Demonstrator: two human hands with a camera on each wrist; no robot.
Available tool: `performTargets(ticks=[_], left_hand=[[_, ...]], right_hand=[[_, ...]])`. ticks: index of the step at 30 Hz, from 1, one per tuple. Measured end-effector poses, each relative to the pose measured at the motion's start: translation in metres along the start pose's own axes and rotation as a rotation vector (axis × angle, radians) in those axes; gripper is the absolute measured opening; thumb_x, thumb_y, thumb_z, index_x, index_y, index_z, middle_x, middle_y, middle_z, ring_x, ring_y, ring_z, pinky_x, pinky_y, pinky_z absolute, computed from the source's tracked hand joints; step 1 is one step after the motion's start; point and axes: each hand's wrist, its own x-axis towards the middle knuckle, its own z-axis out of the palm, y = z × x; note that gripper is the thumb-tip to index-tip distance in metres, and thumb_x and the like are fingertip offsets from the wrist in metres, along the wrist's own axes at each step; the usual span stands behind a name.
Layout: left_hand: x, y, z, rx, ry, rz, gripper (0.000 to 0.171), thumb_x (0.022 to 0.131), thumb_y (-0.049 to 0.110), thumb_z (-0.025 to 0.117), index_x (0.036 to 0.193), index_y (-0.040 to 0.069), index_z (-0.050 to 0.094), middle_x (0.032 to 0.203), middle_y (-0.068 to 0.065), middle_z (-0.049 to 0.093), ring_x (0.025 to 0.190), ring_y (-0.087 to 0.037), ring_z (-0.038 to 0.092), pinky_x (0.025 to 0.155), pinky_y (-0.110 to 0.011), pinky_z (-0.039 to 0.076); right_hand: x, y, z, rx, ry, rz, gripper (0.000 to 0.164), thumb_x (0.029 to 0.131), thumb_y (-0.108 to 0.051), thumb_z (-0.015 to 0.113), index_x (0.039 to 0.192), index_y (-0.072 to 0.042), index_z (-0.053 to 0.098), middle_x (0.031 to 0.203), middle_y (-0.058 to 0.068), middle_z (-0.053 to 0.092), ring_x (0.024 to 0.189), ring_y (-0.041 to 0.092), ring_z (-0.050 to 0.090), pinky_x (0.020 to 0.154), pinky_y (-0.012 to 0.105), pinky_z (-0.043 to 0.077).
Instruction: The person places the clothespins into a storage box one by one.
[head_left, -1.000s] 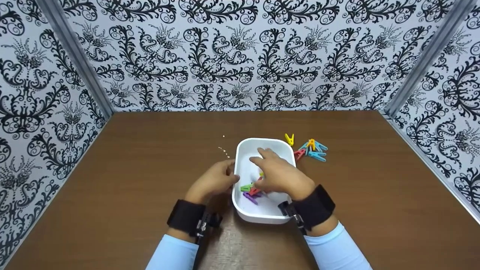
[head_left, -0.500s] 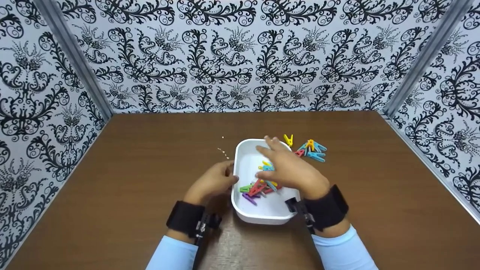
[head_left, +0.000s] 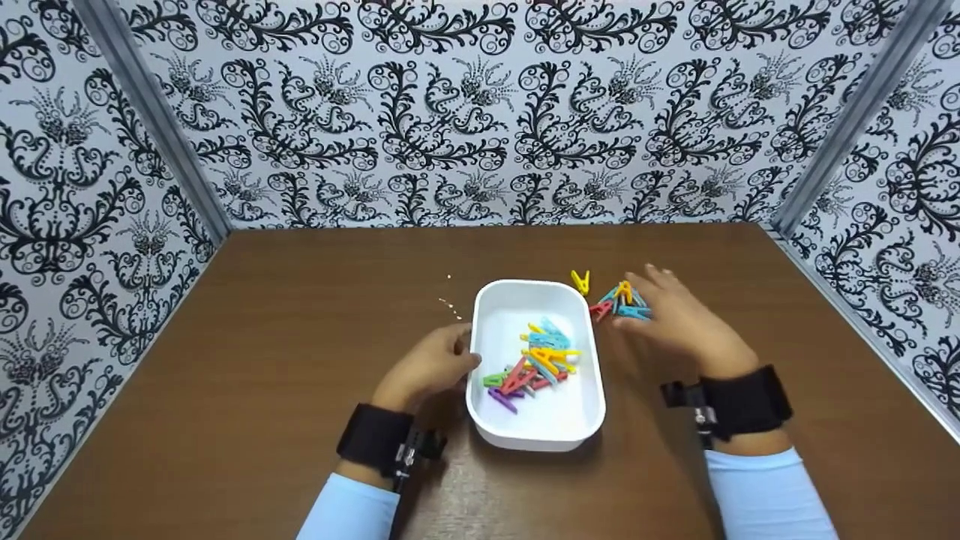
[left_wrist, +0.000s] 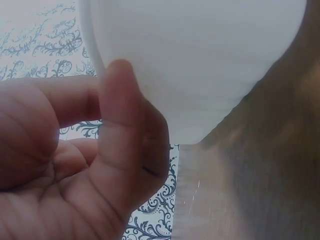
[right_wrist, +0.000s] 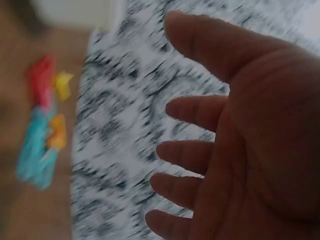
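A white plastic tub (head_left: 536,427) stands on the table with several clothespins (head_left: 544,360) inside, in yellow, blue, red, green and purple. At its left side my left hand (head_left: 431,364) grips the rim; in the left wrist view the thumb (left_wrist: 120,95) lies against the tub's wall (left_wrist: 200,60). To the right of the tub, my right hand (head_left: 686,322) hovers with spread fingers beside a small pile of blue, orange and red clothespins (head_left: 626,300), partly covering it. The right wrist view shows the palm (right_wrist: 260,135) holding nothing, the pile (right_wrist: 40,140) apart from the fingers.
A lone yellow clothespin (head_left: 580,282) lies behind the tub's right back corner. Small pale crumbs (head_left: 450,305) lie on the brown table (head_left: 315,300) to the left. Patterned walls (head_left: 480,112) enclose the back and sides.
My right hand has moved from above the tub to the right, over to the clothespin pile. The clothespins inside the tub are now uncovered. My left hand stays at the rim.
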Motion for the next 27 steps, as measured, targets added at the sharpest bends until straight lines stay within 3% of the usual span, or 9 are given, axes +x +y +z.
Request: performTargets(ticks=[5, 15, 22, 27], left_hand=[[0.001, 0.000, 0.000, 0.009, 0.000, -0.010, 0.050, 0.095, 0.001, 0.057, 0.144, -0.002, 0.046, 0.092, -0.015, 0.057, 0.088, -0.031, 0.064, 0.066, -0.034, 0.058], [-0.001, 0.000, 0.001, 0.027, -0.004, -0.019, 0.051, 0.096, 0.004, 0.058, 0.145, 0.000, 0.045, 0.094, -0.015, 0.058, 0.085, -0.027, 0.064, 0.067, -0.034, 0.058], [0.000, -0.001, 0.000, 0.030, -0.002, -0.029, 0.051, 0.097, 0.005, 0.058, 0.146, 0.002, 0.045, 0.095, -0.015, 0.058, 0.089, -0.028, 0.065, 0.069, -0.035, 0.059], [0.000, 0.000, 0.000, 0.029, -0.019, 0.001, 0.048, 0.097, 0.003, 0.056, 0.144, -0.002, 0.046, 0.095, -0.018, 0.059, 0.088, -0.027, 0.066, 0.069, -0.035, 0.059]], right_hand=[[0.002, 0.034, 0.005, 0.003, -0.021, 0.047, 0.076, 0.095, -0.030, 0.065, 0.148, 0.012, 0.031, 0.151, 0.039, 0.022, 0.141, 0.055, 0.016, 0.114, 0.064, 0.014], [0.015, 0.067, 0.026, 0.018, -0.024, 0.124, 0.065, 0.093, -0.014, 0.065, 0.145, 0.012, 0.037, 0.145, 0.037, 0.036, 0.133, 0.052, 0.033, 0.111, 0.063, 0.024], [0.024, 0.077, 0.040, 0.016, 0.014, 0.083, 0.055, 0.091, -0.010, 0.066, 0.136, 0.015, 0.047, 0.135, 0.038, 0.045, 0.123, 0.051, 0.044, 0.106, 0.063, 0.033], [0.028, 0.080, 0.042, -0.002, 0.044, 0.046, 0.045, 0.091, -0.006, 0.065, 0.130, 0.013, 0.053, 0.129, 0.035, 0.052, 0.116, 0.048, 0.050, 0.101, 0.062, 0.039]])
